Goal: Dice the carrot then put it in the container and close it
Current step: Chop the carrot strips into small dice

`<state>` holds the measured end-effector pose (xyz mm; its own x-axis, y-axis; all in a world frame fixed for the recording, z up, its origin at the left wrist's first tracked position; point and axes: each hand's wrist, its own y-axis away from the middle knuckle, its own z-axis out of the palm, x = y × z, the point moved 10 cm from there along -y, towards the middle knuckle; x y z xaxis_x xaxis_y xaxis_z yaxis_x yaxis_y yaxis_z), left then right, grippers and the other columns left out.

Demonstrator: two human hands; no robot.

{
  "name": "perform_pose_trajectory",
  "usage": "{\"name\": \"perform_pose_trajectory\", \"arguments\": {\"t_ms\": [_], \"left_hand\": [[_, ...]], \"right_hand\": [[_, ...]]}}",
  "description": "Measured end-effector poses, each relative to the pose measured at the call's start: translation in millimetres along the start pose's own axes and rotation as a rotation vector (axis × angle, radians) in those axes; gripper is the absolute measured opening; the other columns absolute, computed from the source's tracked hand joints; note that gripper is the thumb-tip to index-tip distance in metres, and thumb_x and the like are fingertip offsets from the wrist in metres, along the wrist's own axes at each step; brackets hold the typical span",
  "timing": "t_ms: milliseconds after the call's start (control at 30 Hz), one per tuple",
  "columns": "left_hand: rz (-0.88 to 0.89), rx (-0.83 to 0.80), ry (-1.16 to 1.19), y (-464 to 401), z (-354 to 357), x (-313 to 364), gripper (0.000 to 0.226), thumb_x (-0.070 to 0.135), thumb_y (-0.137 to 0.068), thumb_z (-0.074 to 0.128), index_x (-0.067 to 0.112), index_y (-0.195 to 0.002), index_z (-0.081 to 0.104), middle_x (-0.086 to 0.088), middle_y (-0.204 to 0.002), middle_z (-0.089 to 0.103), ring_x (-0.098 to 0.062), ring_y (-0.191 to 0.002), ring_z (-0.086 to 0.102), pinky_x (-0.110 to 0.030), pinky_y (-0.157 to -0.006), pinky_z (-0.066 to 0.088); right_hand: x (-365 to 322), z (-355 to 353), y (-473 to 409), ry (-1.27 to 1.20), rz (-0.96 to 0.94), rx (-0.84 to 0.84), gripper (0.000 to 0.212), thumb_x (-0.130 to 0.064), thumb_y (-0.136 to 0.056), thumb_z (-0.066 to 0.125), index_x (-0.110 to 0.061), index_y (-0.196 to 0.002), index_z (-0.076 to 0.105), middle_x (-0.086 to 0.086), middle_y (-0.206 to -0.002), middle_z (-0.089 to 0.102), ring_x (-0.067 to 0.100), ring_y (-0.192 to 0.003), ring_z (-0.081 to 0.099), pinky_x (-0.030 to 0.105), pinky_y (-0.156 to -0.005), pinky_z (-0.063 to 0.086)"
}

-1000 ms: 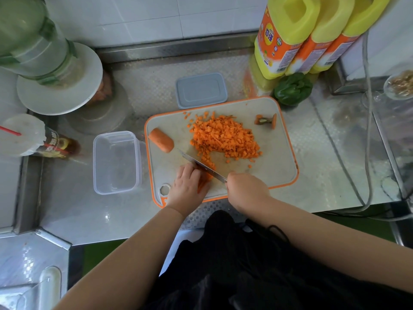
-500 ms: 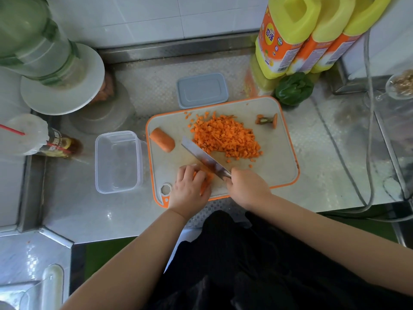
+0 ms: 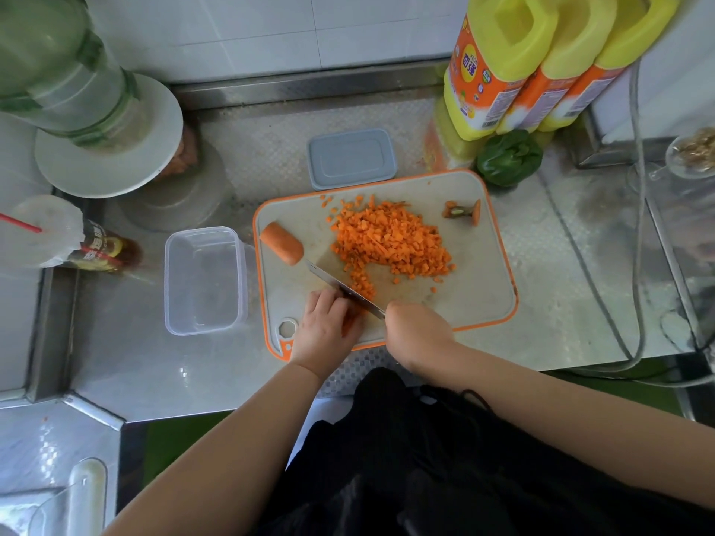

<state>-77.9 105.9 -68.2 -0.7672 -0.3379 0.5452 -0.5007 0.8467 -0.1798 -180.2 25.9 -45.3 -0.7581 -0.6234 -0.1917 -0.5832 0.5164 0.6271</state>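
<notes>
A heap of diced carrot [image 3: 390, 241] lies on the orange-rimmed cutting board [image 3: 476, 295]. A whole carrot stub [image 3: 281, 242] sits at the board's left, and the cut-off top [image 3: 462, 212] at its far right. My left hand [image 3: 325, 328] holds down carrot strips [image 3: 353, 321] at the board's near edge, fingers curled over them. My right hand [image 3: 419, 330] grips the knife [image 3: 344, 290], whose blade stands on edge against the strips beside my left fingers. The clear container [image 3: 205, 280] stands left of the board. Its grey lid [image 3: 352, 158] lies behind the board.
Yellow bottles [image 3: 514, 63] and a green pepper [image 3: 508, 158] stand behind the board on the right. A white plate [image 3: 116, 148] under a green jug and a drink cup [image 3: 58, 236] sit at the left. A cable [image 3: 603, 303] runs along the right of the steel counter.
The knife lifted and tilted flat half a second ago and now stands down on edge again at the strips. My left hand stays on the carrot.
</notes>
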Motion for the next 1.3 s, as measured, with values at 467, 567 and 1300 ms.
{"name": "perform_pose_trajectory", "arguments": {"t_ms": [467, 567, 1300], "left_hand": [[0.104, 0.029, -0.067, 10, -13, 17, 0.021, 0.028, -0.086, 0.059, 0.008, -0.086, 0.064, -0.011, -0.098, 0.058, -0.033, -0.095, 0.051, -0.04, -0.074, 0.052], [0.068, -0.003, -0.074, 7, -10, 12, 0.02, 0.028, -0.083, 0.057, 0.008, -0.084, 0.062, -0.009, -0.097, 0.055, -0.029, -0.094, 0.046, -0.042, -0.073, 0.053], [0.071, 0.016, -0.054, 11, -9, 9, 0.016, 0.024, -0.087, 0.058, 0.008, -0.085, 0.064, -0.008, -0.096, 0.056, -0.03, -0.092, 0.05, -0.043, -0.067, 0.054]], "right_hand": [[17, -7, 4, -0.149, -0.002, 0.038, 0.025, -0.033, -0.1, 0.041, -0.011, -0.1, 0.052, 0.008, -0.087, 0.058, 0.03, -0.084, 0.06, 0.034, -0.062, 0.038], [11, -3, 13, -0.097, -0.038, 0.006, 0.021, -0.03, -0.101, 0.038, -0.012, -0.1, 0.05, 0.008, -0.09, 0.059, 0.03, -0.085, 0.06, 0.034, -0.062, 0.038], [10, -5, -4, -0.201, -0.016, 0.023, 0.03, -0.035, -0.101, 0.041, -0.007, -0.102, 0.054, 0.013, -0.1, 0.063, 0.034, -0.093, 0.06, 0.033, -0.067, 0.039]]}}
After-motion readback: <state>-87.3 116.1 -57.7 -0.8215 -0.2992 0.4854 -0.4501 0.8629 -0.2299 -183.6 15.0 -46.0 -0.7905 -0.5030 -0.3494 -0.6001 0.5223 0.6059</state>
